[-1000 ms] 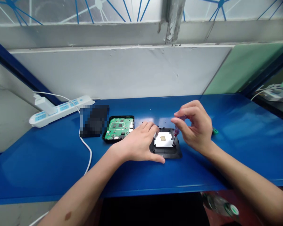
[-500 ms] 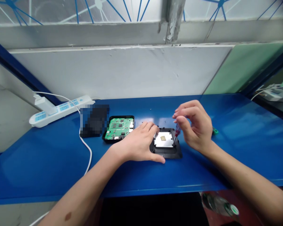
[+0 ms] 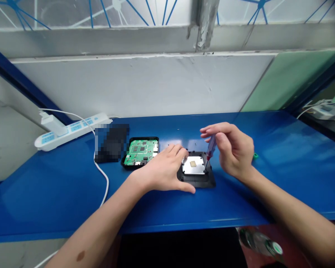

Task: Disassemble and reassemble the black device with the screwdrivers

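My right hand pinches a small screwdriver with a translucent purple handle and a red collar. It stands nearly upright, its tip at the lower right corner of a silver metal plate. That plate, with a tan square pad on it, lies in a black plastic cover on the table. My left hand grips the cover's left side, fingers at the far edge and thumb near the front edge; the palm hides part of it. Left of this hand is a black case with a green circuit board.
A dark pixelated object lies beside the case. Further left are a white power strip with an adapter and a white cable. A small green object is behind my right wrist. Tiny screws lie beyond the cover.
My right hand has shifted slightly and its fingers have moved on the screwdriver, so more of the handle shows. The tip stays at the same corner. My left hand and the cover have not moved.
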`<state>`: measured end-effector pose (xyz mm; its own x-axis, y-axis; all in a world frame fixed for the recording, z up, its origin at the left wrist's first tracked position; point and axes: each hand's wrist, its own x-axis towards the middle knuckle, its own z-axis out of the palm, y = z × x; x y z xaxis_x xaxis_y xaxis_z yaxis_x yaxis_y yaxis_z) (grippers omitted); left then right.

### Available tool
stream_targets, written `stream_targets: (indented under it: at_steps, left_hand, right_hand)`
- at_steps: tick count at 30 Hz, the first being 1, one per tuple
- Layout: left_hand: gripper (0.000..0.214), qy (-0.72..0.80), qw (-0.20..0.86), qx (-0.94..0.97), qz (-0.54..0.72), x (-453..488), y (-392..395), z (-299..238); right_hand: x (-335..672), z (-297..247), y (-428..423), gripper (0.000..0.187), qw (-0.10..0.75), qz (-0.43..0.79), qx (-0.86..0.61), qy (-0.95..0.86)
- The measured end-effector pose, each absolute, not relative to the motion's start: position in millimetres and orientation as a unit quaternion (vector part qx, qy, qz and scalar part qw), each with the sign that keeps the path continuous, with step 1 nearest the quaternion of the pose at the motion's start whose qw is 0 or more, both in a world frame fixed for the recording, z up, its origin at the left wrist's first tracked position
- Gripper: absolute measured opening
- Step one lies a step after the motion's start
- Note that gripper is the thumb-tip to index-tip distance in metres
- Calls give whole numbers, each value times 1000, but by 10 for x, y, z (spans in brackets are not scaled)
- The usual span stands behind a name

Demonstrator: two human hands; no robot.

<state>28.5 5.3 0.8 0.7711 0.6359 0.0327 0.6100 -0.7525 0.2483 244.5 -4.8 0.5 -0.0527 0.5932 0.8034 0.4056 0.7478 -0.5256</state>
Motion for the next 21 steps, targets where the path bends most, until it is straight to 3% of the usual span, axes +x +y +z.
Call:
stream_targets:
  at_steps: [4, 11, 21]
  left_hand:
    - [84, 335, 110, 934, 57, 285, 54, 4]
    - [83, 330, 105, 936, 64, 283, 64, -26]
    - [81, 333, 113, 934, 65, 284, 48, -6]
  right_hand:
    - [2467, 10, -3, 6, 596, 46, -323, -734]
    - [2458, 46, 10, 8, 582, -23, -330, -743]
    - [2422, 18, -59, 22, 570, 54, -352, -741]
